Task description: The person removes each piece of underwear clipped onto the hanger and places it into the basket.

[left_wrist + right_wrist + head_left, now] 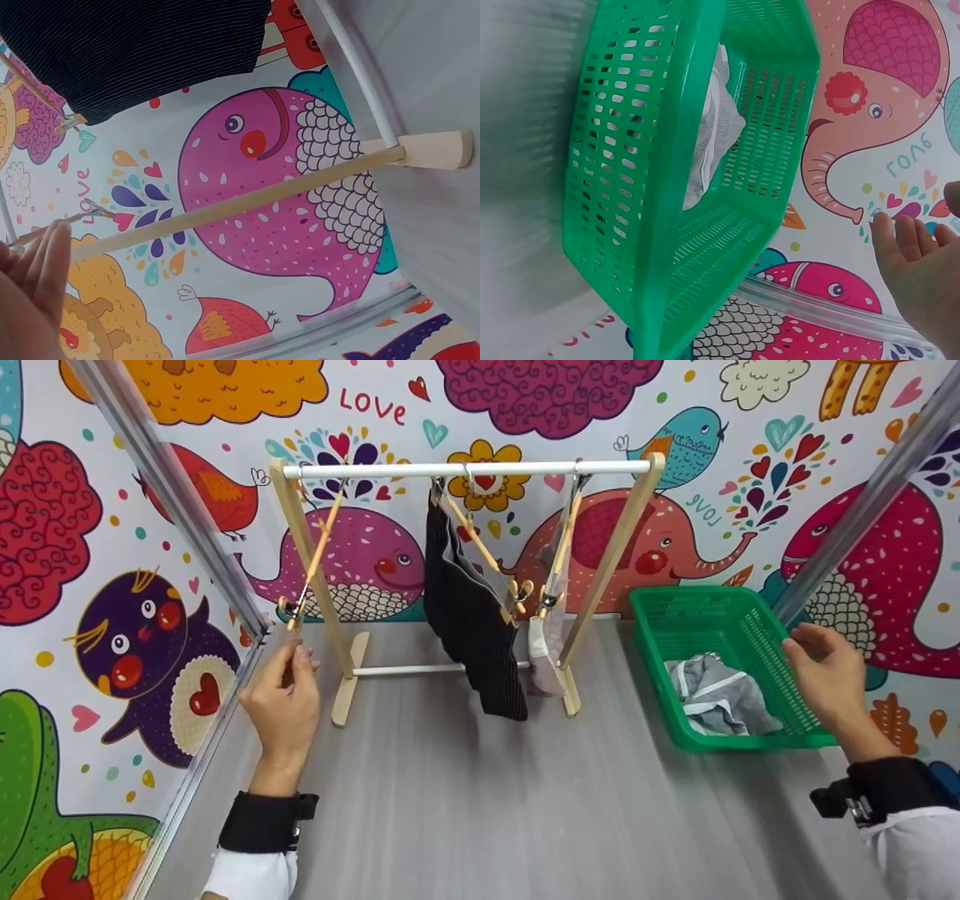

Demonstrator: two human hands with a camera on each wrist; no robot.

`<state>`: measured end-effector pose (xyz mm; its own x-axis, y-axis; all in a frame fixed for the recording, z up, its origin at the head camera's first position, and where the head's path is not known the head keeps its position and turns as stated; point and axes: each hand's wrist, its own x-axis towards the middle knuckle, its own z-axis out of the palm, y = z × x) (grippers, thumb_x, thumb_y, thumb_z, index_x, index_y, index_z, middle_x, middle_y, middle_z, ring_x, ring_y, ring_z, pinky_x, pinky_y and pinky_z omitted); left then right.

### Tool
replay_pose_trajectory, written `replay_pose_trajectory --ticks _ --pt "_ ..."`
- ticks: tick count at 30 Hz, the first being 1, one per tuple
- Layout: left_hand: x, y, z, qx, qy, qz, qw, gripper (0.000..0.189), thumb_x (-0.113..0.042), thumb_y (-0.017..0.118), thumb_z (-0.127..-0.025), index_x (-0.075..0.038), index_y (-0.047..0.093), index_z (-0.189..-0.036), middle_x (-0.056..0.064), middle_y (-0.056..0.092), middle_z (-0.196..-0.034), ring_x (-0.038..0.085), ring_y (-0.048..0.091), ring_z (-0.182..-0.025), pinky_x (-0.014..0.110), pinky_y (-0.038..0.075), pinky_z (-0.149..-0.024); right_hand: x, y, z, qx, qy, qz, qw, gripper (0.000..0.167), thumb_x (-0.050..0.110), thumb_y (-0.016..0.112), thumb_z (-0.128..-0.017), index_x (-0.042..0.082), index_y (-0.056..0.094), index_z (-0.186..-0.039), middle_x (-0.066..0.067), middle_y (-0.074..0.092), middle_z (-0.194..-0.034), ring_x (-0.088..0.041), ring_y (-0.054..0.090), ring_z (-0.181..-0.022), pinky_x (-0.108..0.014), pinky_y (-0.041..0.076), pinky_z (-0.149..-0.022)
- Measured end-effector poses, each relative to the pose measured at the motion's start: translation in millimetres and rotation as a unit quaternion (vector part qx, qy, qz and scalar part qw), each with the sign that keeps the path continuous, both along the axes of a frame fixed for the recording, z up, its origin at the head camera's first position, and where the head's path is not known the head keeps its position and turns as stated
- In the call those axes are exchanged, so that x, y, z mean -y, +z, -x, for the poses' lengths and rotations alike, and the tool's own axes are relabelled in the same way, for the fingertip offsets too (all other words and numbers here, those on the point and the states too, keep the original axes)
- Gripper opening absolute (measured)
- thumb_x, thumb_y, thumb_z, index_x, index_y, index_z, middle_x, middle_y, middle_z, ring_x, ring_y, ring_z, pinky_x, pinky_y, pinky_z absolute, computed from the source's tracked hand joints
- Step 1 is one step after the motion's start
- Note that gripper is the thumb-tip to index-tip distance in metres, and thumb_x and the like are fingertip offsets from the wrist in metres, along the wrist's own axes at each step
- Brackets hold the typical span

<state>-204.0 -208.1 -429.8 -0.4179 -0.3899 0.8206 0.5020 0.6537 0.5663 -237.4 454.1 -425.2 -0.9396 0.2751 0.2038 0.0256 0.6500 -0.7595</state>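
Two pieces hang on the wooden rack (390, 470), a dark striped garment (469, 622) and a pale garment (551, 671); a grey garment (720, 697) remains, crumpled inside the green basket (739, 743) right of the rack, enclosed by its walls. At the rack's left end, the left hand (285, 697) seemingly pinches a bare hanger (322, 544). Right of the rack, the right hand (829, 675) is empty, fingers relaxed.

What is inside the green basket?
Inside the green basket lies a crumpled gray cloth with white trim. Whatever its folds cover, and the basket floor beneath it, cannot be seen.
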Motion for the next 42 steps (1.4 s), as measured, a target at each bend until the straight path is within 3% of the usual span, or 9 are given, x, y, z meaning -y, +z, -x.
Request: replay_pose_trajectory --ticks 5,8,13,18,25,29,34,42 --pt "-2.6 -9.9 -2.5 0.011 0.001 0.005 0.9999 0.007 0.007 0.069 -0.095 0.012 0.075 -0.097 0.020 0.076 -0.083 0.004 0.066 -0.072 0.005 0.049 -0.073 5.5 1.3 -4.4 -0.011 0.004 -0.036 0.9993 0.058 0.039 0.047 -0.112 0.001 0.043 -0.155 -0.026 0.051 -0.151 -0.035 0.048 -0.135 -0.033 0.044 -0.114" --pt "-6.5 -14.4 -5.3 0.016 0.012 0.006 0.9998 0.008 0.005 0.069 -0.095 0.012 0.073 -0.095 0.021 0.075 -0.082 0.015 0.067 -0.071 0.005 0.048 -0.075 9.5 2.0 -7.0 -0.022 0.012 -0.047 0.9986 0.058 0.040 0.047 -0.112 0.001 0.045 -0.154 -0.025 0.053 -0.149 -0.036 0.049 -0.134 -0.024 0.045 -0.111" --pt "-15.6 -19.9 -9.2 0.017 0.010 0.010 0.9997 0.006 0.005 0.070 -0.092 0.010 0.073 -0.094 0.021 0.073 -0.081 0.028 0.067 -0.069 0.006 0.047 -0.076 15.1 1.8 -10.8 -0.050 0.031 -0.052 0.9969 0.054 0.036 0.051 -0.111 -0.001 0.048 -0.151 -0.025 0.056 -0.144 -0.019 0.055 -0.126 -0.004 0.042 -0.094" --pt "-31.0 -22.7 -11.1 0.005 -0.022 0.028 0.9994 0.013 0.005 0.073 -0.088 0.010 0.073 -0.100 0.022 0.075 -0.088 0.034 0.071 -0.075 0.008 0.049 -0.081 19.0 1.5 -14.4 -0.072 0.043 -0.048 0.9953 0.049 0.028 0.055 -0.111 -0.002 0.051 -0.149 -0.028 0.058 -0.141 0.000 0.055 -0.115 -0.001 0.042 -0.090" --pt "-58.5 -25.0 -11.7 -0.007 -0.047 0.059 0.9971 0.028 0.001 0.078 -0.086 0.010 0.072 -0.112 0.022 0.075 -0.110 0.036 0.074 -0.093 0.013 0.050 -0.095 25.5 1.1 -21.3 -0.085 0.052 -0.049 0.9938 0.047 0.025 0.059 -0.109 -0.001 0.052 -0.148 -0.027 0.059 -0.139 0.016 0.050 -0.104 0.000 0.043 -0.084" --pt "-70.5 -26.4 -11.3 -0.007 -0.059 0.070 0.9958 0.031 -0.003 0.080 -0.087 0.008 0.072 -0.115 0.020 0.074 -0.120 0.037 0.074 -0.103 0.015 0.049 -0.099 29.3 -0.3 -25.4 -0.111 0.063 -0.058 0.9901 0.045 0.021 0.062 -0.108 -0.003 0.054 -0.145 -0.029 0.060 -0.137 0.019 0.049 -0.104 0.000 0.042 -0.085" --pt "-80.6 -27.8 -10.6 -0.020 -0.060 0.078 0.9950 0.034 -0.007 0.080 -0.086 0.006 0.073 -0.116 0.019 0.074 -0.122 0.037 0.073 -0.107 0.017 0.047 -0.104 32.9 0.4 -31.7 -0.105 0.083 -0.066 0.9888 0.049 0.023 0.063 -0.107 -0.002 0.052 -0.148 -0.029 0.058 -0.141 0.019 0.049 -0.102 0.000 0.041 -0.084" --pt "-96.7 -27.3 -9.4 -0.030 -0.038 0.089 0.9948 0.043 -0.017 0.082 -0.084 0.002 0.074 -0.122 0.013 0.074 -0.126 0.033 0.073 -0.110 0.025 0.051 -0.103 39.1 1.3 -42.0 -0.105 0.107 -0.087 0.9849 0.054 0.020 0.069 -0.103 0.003 0.051 -0.151 -0.026 0.054 -0.147 0.018 0.045 -0.105 0.001 0.037 -0.084"
